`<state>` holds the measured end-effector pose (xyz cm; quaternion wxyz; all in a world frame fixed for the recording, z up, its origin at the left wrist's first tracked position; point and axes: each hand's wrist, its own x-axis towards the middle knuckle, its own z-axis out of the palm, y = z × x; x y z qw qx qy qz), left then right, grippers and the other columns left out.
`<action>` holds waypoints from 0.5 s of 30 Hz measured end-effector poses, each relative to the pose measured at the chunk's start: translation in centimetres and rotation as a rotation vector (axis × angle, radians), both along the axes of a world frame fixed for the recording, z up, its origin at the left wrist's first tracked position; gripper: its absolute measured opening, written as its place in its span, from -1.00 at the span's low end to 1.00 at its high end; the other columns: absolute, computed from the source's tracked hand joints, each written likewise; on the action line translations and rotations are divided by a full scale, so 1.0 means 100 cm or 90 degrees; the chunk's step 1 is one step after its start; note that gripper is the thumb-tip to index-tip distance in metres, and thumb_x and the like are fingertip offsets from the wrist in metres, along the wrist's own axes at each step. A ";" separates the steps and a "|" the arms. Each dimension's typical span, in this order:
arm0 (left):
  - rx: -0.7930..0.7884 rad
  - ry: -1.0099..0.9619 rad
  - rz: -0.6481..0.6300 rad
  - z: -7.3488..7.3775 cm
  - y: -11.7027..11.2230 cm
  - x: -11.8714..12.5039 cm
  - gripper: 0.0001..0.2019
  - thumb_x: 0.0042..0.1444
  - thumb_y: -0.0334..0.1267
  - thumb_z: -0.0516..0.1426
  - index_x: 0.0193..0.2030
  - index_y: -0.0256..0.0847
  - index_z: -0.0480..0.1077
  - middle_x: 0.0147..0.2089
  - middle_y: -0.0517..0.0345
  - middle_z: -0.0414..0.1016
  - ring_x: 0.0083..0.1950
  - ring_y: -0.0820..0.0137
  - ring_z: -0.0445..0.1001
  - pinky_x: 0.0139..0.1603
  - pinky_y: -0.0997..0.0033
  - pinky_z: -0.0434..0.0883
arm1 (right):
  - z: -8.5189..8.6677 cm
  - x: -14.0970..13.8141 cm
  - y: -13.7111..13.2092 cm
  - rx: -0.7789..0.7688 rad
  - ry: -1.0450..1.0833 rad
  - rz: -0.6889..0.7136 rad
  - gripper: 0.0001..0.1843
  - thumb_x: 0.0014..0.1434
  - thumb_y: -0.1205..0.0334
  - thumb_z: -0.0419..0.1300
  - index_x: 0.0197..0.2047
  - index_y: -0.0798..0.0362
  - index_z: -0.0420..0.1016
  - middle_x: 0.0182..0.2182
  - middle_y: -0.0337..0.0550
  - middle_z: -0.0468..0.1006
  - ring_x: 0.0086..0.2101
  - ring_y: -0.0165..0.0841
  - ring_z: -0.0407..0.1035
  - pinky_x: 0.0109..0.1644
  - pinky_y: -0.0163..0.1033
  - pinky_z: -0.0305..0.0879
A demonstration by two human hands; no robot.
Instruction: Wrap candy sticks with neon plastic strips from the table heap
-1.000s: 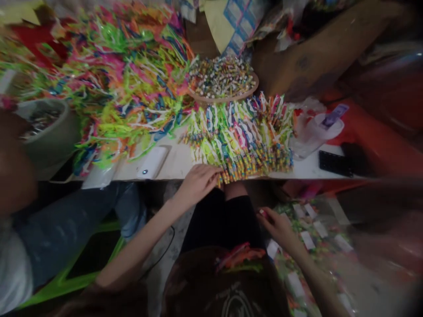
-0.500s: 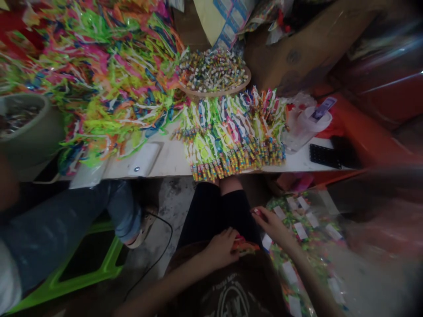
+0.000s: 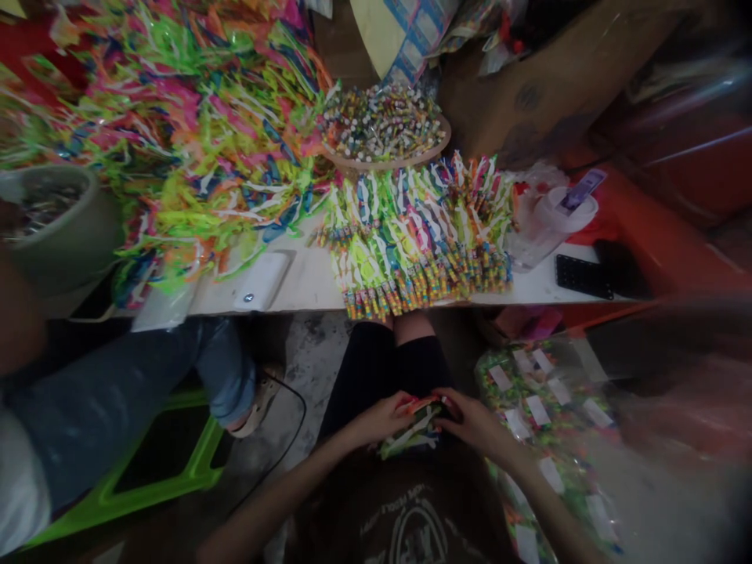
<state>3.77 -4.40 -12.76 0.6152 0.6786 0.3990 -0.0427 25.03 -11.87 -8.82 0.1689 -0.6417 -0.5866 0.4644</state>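
Observation:
Over my lap, both hands are at a small bundle of colourful strips (image 3: 414, 432), with orange at the top and white and green below. My left hand (image 3: 386, 418) is closed on the bundle's left side. At its upper right edge, my right hand (image 3: 470, 425) is closed with thumb and fingers on the same bundle. The fine detail between the fingertips is too dark to make out. Ahead on the table lie rows of colourful beaded pieces with strip tails (image 3: 411, 262).
A round basket of small pieces (image 3: 405, 162) stands behind the rows. To the left are a heap of coloured strips (image 3: 229, 164), a grey bowl (image 3: 64, 227) and a seated person's jeans (image 3: 117, 384). A plastic cup (image 3: 544, 227) and labelled packets (image 3: 537, 411) are right.
My right hand has moved left and in to meet the left hand at the bundle. My left hand has shifted slightly, and more of the strips shows.

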 end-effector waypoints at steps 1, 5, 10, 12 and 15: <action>-0.014 -0.009 -0.002 0.001 0.001 0.000 -0.58 0.11 -0.04 0.04 0.02 -0.26 0.33 -0.09 0.07 0.48 -0.13 0.33 0.42 -0.15 0.45 0.34 | -0.001 -0.001 0.002 0.004 0.002 -0.007 -0.56 0.10 0.11 0.17 0.05 0.00 0.36 -0.25 -0.16 0.53 -0.31 -0.34 0.38 -0.22 -0.30 0.23; -0.061 -0.041 -0.007 0.005 0.003 0.000 -0.60 0.16 0.00 -0.03 -0.06 -0.24 0.40 -0.25 0.16 0.48 -0.30 0.39 0.39 -0.26 0.47 0.32 | -0.004 -0.007 0.013 0.033 0.046 -0.014 -0.66 0.22 0.04 0.02 -0.05 0.01 0.43 -0.21 -0.15 0.54 -0.23 -0.34 0.40 -0.12 -0.30 0.23; -0.049 -0.042 0.079 -0.001 0.006 0.002 -0.63 0.04 0.02 0.10 -0.17 -0.26 0.38 -0.33 0.20 0.40 -0.33 0.43 0.32 -0.29 0.49 0.27 | -0.009 -0.008 0.016 -0.004 0.001 0.010 -0.74 0.12 0.12 0.13 -0.14 0.01 0.45 -0.48 -0.27 0.46 -0.44 -0.39 0.32 -0.37 -0.35 0.13; -0.060 -0.037 0.117 -0.006 0.006 0.004 -0.61 0.03 0.07 0.09 -0.24 -0.26 0.35 -0.42 0.25 0.35 -0.40 0.47 0.27 -0.38 0.51 0.23 | -0.013 -0.006 0.012 -0.022 -0.005 0.021 -0.74 0.02 0.21 0.21 -0.17 -0.02 0.46 -0.55 -0.32 0.40 -0.50 -0.41 0.28 -0.42 -0.37 0.06; -0.101 -0.051 0.152 -0.011 0.006 0.008 -0.60 0.07 0.10 0.03 -0.25 -0.25 0.31 -0.46 0.28 0.32 -0.47 0.50 0.26 -0.48 0.54 0.20 | -0.020 -0.005 0.007 -0.038 0.001 0.015 -0.73 -0.02 0.27 0.22 -0.17 -0.01 0.43 -0.56 -0.35 0.36 -0.52 -0.43 0.24 -0.43 -0.37 0.03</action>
